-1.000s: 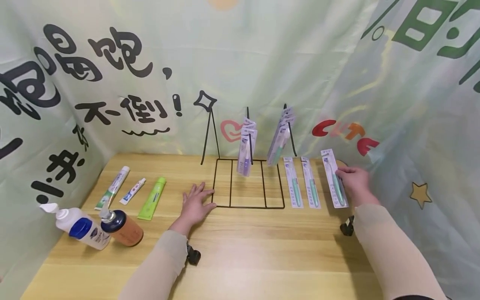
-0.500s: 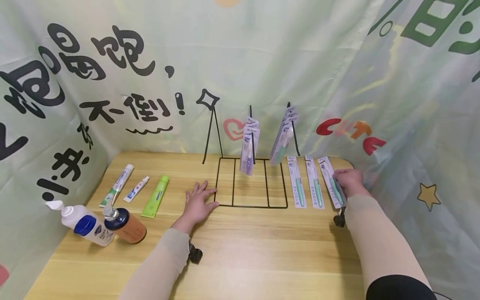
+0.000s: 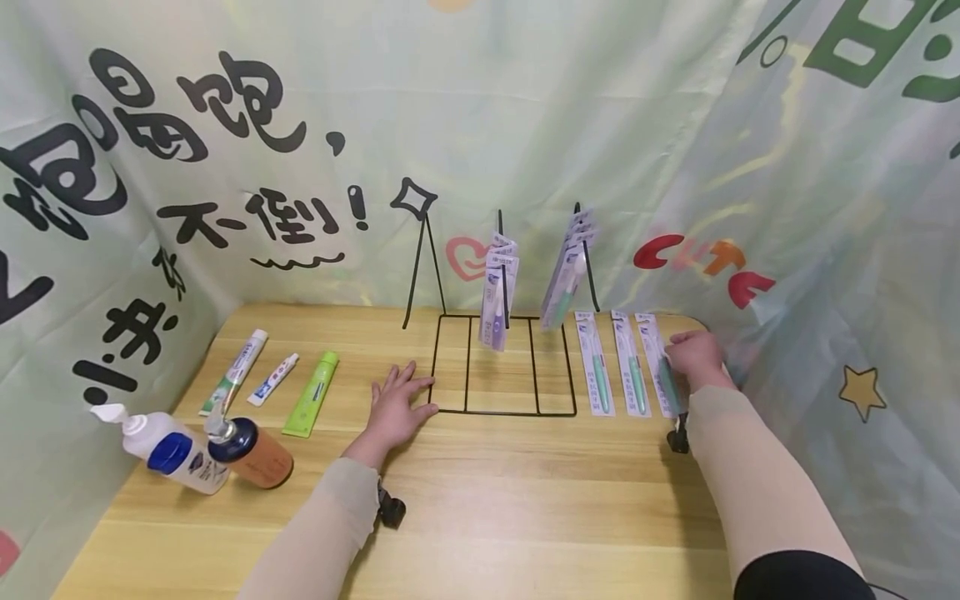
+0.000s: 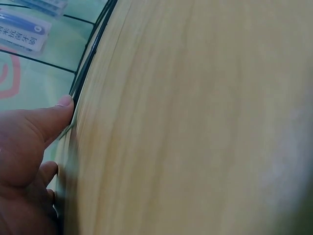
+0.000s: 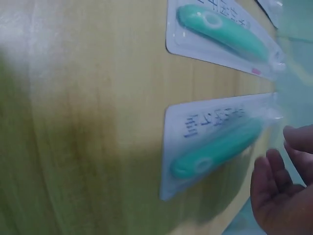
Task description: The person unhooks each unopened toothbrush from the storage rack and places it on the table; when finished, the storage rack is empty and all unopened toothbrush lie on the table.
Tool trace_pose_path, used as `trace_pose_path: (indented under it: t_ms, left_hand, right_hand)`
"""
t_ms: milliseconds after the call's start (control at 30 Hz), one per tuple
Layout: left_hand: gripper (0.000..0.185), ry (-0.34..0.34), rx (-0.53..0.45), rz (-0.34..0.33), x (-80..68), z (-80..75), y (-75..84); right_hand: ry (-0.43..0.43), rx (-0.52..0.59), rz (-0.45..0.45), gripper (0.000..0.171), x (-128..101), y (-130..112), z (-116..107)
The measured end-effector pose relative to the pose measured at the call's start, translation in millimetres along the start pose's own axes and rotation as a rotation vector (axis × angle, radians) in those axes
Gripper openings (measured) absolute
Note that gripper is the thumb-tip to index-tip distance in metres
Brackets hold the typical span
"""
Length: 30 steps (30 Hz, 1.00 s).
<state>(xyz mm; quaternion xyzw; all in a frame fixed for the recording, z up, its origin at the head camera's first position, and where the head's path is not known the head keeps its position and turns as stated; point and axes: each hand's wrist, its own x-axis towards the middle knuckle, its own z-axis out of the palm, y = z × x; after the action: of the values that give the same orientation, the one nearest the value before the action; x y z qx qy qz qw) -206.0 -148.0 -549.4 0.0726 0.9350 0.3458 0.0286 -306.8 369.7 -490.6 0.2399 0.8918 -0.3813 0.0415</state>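
Note:
My right hand (image 3: pixel 696 358) is beside the rightmost packaged toothbrush (image 3: pixel 649 335), which lies flat on the table. In the right wrist view the fingers are loosely bent, with a gap between them and that pack's teal handle (image 5: pixel 220 149). Two similar toothbrush packs, a middle one (image 3: pixel 630 367) and a left one (image 3: pixel 595 367), lie to its left in a row. With fingers spread, my left hand (image 3: pixel 395 408) rests at the left side of a black wire rack (image 3: pixel 517 413), its thumb touching the wire. Purple toothbrush packs (image 3: pixel 495 308) and teal ones (image 3: pixel 566 279) hang on the rack.
On the left lie a white-and-green toothpaste tube (image 3: pixel 236 367), a small tube (image 3: pixel 273 379) and a lime-green tube (image 3: pixel 311 394). A white pump bottle (image 3: pixel 176 450) and an amber pump bottle (image 3: pixel 255 454) stand nearer. A printed curtain (image 3: pixel 465 108) borders the table.
The right hand has brought the third toothbrush pack left and down onto the table beside the other two, then let go of it. The left hand has stayed at the rack.

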Motion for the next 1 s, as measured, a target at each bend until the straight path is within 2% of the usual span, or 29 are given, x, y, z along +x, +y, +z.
trace_pose_path:
  t_ms: [67, 167, 233, 300, 400, 467, 533, 633, 800, 900, 1000]
  left_hand:
    - [0.054, 0.003, -0.001, 0.0, -0.2, 0.0, -0.4]
    - [0.054, 0.008, 0.0, -0.001, -0.6, 0.5, -1.3]
    - [0.054, 0.004, -0.001, -0.003, -0.2, 0.8, -1.5]
    - [0.055, -0.004, -0.004, -0.003, 0.5, 1.0, -1.3]
    - [0.055, -0.012, -0.008, -0.003, 1.5, 0.8, -1.0]
    - [0.054, -0.009, -0.006, -0.003, 1.3, 0.8, -1.2]
    - [0.054, -0.004, -0.002, -0.003, 0.7, 0.8, -1.1]
    - [0.054, 0.001, -0.003, 0.002, 0.2, 1.1, -0.8]
    - [0.055, 0.0, -0.007, -0.003, 0.0, 1.0, -0.4]
    - [0.056, -0.001, -0.002, -0.012, 0.2, 1.3, -0.9]
    - [0.056, -0.001, -0.003, -0.013, 0.4, 1.4, -0.8]
  right_hand:
    - [0.017, 0.002, -0.022, 0.044, -3, -4, -1]
    - [0.036, 0.065, -0.068, 0.047, -15, -15, -1]
    - [0.079, 0.103, -0.154, 0.045, -29, -25, 0]
    - [0.145, 0.136, -0.275, 0.042, -46, -36, 3]
    - [0.284, 0.188, -0.509, 0.028, -73, -54, 12]
    - [0.34, 0.26, -0.668, 0.017, -90, -66, 21]
    - [0.358, 0.355, -0.806, 0.009, -106, -76, 32]
    - [0.314, 0.478, -0.943, 0.008, -130, -90, 50]
    - [0.218, 0.518, -1.005, 0.013, -155, -112, 85]
    - [0.15, 0.538, -0.963, 0.024, -162, -124, 103]
    - [0.107, 0.589, -0.875, 0.035, -166, -135, 114]
